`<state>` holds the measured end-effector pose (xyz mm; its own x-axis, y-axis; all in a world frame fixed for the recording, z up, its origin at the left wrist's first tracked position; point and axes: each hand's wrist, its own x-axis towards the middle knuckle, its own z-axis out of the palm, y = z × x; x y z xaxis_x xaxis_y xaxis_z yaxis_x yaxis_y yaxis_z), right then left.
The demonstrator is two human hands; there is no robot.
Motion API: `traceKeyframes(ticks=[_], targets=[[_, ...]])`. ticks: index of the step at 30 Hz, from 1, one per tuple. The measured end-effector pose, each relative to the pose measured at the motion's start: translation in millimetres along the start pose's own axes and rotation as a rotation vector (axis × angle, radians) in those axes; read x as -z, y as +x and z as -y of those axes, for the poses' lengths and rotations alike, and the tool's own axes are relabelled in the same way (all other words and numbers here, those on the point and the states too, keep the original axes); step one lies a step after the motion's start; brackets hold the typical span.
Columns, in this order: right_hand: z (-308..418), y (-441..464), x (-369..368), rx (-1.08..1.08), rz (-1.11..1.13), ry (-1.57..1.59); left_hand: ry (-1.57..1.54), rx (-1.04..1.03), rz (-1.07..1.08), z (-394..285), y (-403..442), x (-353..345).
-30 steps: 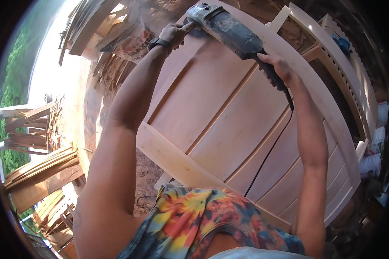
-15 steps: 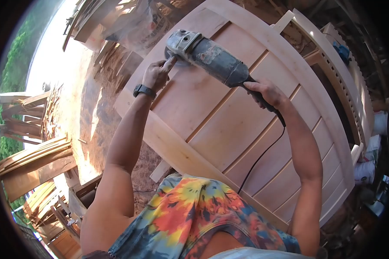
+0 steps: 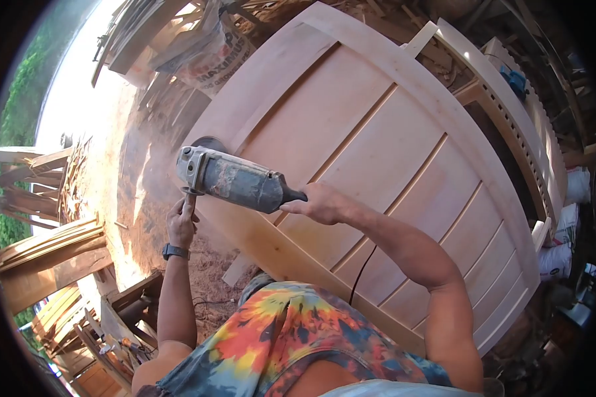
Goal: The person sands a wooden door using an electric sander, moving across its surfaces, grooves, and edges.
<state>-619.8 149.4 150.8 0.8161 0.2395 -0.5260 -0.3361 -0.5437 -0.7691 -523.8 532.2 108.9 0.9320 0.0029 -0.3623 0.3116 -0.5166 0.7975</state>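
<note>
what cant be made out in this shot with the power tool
All in the head view:
Disc: mostly hidden by the power tool.
Right hand: most fingers hidden behind the hand itself.
Cord: upper stretch hidden behind the right forearm.
Bag: smaller print too small and blurred.

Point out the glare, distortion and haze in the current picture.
Head view: glare bleaches the ground beside the trees to white; head view: the wooden panel's edges bow, likely lens distortion, within dark corners; head view: pale haze hangs left of the grinder.
</note>
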Motion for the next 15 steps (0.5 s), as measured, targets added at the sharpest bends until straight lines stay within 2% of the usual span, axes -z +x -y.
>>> traceKeyframes(ticks=[2,5,7,10,12,15], targets=[[3.3,9.6,-6.8,-0.019,0.021,-0.06,0.033,-0.043,-0.112,0.6,9.3,6.8],[6.4,15.6,1.9,-0.009,-0.069,-0.032,0.108,-0.117,-0.069,-25.8,47.9,0.8],[11.7,11.9,33.3,-0.095,-0.104,0.037,0.136,-0.23,-0.028,-51.0,82.9,-14.2],[-0.2,9.5,72.9,-0.176,-0.207,0.194,0.152,-0.386,-0.001,-115.5,122.8,-62.4],[-12.0,4.7,101.4,-0.148,-0.298,0.318,0.187,-0.461,0.071,-155.6,160.1,-96.4],[-35.5,2.9,148.3,-0.216,-0.442,0.459,0.282,-0.497,0.181,-228.7,204.5,-151.0]])
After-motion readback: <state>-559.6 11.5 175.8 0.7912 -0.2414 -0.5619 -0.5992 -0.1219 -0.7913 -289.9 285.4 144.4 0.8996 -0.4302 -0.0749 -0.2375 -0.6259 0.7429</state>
